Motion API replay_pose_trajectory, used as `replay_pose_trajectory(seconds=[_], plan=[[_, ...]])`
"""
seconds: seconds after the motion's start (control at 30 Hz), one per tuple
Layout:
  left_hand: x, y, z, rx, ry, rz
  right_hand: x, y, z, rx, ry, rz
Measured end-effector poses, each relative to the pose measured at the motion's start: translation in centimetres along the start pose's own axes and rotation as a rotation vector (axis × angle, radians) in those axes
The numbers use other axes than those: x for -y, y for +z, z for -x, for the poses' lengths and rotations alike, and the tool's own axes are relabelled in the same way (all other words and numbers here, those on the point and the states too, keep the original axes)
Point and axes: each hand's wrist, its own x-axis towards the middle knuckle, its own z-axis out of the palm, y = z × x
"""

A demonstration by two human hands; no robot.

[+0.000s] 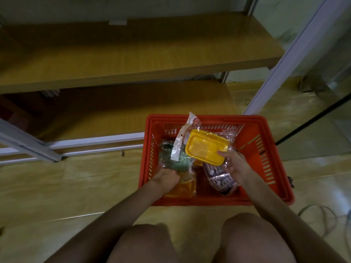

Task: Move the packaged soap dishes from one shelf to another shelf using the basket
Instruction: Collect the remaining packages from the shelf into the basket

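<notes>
right hand (pixel 234 164) is pinching the yellow rectangular plastic soap dish in its clear wrap (pixel 207 147), lifted just over the red slotted plastic basket (pixel 266 149) on the floor. left hand (pixel 167 178) is down inside gripping the green wrapped soap dish (pixel 178 160); orange (pixel 185 187) and purple-print (pixel 220 177) packs lie beside it. looks like unloading, so next both go up onto the bare wooden shelf (pixel 133 54) ahead, placed flat.

left hand (pixel 167 178) gripping, right hand (pixel 234 163) gripping
</notes>
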Motion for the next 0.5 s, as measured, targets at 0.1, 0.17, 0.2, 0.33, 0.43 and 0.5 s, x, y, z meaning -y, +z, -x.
replay_pose_trajectory(seconds=[0.1, 0.17, 0.2, 0.33, 0.43, 0.5], plan=[[0.4, 0.3, -0.8, 0.004, -0.004, 0.139, -0.2, -0.8, -0.4, 0.005, -0.002, 0.033], [1.3, 0.5, -1.3, 0.009, -0.017, 0.325, -0.1, -1.0, -0.3, 0.035, 0.022, 0.081], [1.8, 0.7, -1.4, 0.025, -0.029, 0.406, 0.0, -1.0, 0.0, 0.056, 0.035, 0.12], [3.1, 0.4, -1.0, 0.049, -0.116, 0.742, -0.8, -0.8, 0.3, 0.12, 0.084, 0.386], [4.7, -1.5, -0.6, 0.047, -0.073, 0.947, -1.1, -0.1, 0.6, 0.204, 0.086, 0.556], [6.3, -3.8, 0.8, -0.03, -0.067, 1.165, -1.3, 0.8, 1.3, 0.236, 0.076, 0.629]])
